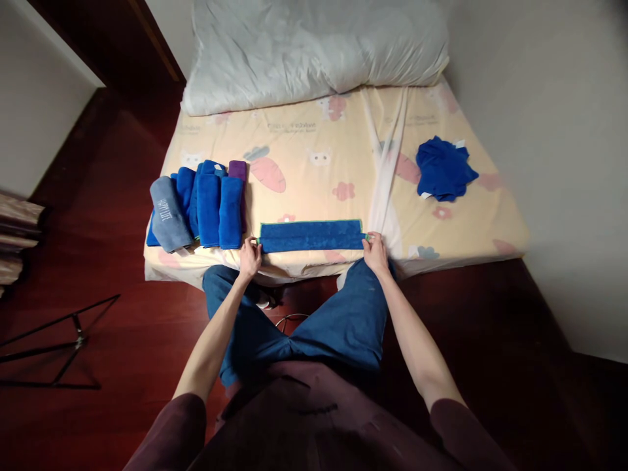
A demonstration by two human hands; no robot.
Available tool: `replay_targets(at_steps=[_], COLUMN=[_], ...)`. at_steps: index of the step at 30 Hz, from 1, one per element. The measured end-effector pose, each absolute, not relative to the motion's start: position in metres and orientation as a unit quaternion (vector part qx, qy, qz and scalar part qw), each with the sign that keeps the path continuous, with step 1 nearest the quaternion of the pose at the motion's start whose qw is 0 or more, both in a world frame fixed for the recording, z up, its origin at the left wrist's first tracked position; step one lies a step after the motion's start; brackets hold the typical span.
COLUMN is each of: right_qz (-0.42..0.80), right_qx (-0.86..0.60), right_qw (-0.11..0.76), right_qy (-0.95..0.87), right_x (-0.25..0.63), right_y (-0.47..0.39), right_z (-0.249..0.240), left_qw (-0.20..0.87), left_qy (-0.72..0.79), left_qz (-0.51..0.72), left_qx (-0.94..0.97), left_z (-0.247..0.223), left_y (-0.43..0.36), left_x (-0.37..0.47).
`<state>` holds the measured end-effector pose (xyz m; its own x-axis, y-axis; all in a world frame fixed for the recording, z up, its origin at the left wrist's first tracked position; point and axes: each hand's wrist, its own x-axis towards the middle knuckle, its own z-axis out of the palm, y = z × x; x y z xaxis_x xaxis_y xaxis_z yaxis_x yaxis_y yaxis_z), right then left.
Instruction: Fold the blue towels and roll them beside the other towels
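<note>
A blue towel (311, 237) with green edging lies on the bed's front part, folded into a long narrow strip. My left hand (250, 257) pinches its left end, and my right hand (375, 252) pinches the right end; both hands have fingers closed on the cloth. Close to my left hand stands a group of folded towels: bright blue ones (209, 209), a grey-blue one (169, 214) with white lettering, and a purple one (238, 171) partly hidden behind. Farther right, a crumpled blue cloth (445, 169) with white tags lies apart from my right hand.
The bed (304, 167) has a yellowish sheet printed with carrots and flowers, wrinkled right of the middle. A pale grey quilt (314, 52) is bunched at the back. Black metal tripod legs (73, 340) stand on the dark red floor (147, 327) at left. A wall (549, 144) rises at right.
</note>
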<state>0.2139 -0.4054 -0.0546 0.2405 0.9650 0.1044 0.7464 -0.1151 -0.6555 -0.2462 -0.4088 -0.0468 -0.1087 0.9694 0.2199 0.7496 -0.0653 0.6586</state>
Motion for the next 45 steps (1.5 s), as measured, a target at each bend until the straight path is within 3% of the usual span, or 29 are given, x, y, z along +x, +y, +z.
replay_targets(at_steps=[33,39,45], right_qz=[0.169,0.119,0.101], right_qx=[-0.748,-0.707,-0.651], right_qw=[0.289,0.329,0.301], right_qy=[-0.573,-0.615,-0.689], right_x=[0.205,0.204,0.201], right_y=[-0.407,-0.41,-0.414], right_z=[-0.04,-0.032,-0.022], left_qw=[0.129,0.099,0.087], left_qy=[0.683,0.686,0.687], left_qz=[0.252,0.245,0.26], left_qx=[0.673,0.678,0.673], left_z=[-0.042,-0.041,-0.042], left_y=[-0.411,-0.414,-0.417], left_x=[-0.242,-0.241,-0.239])
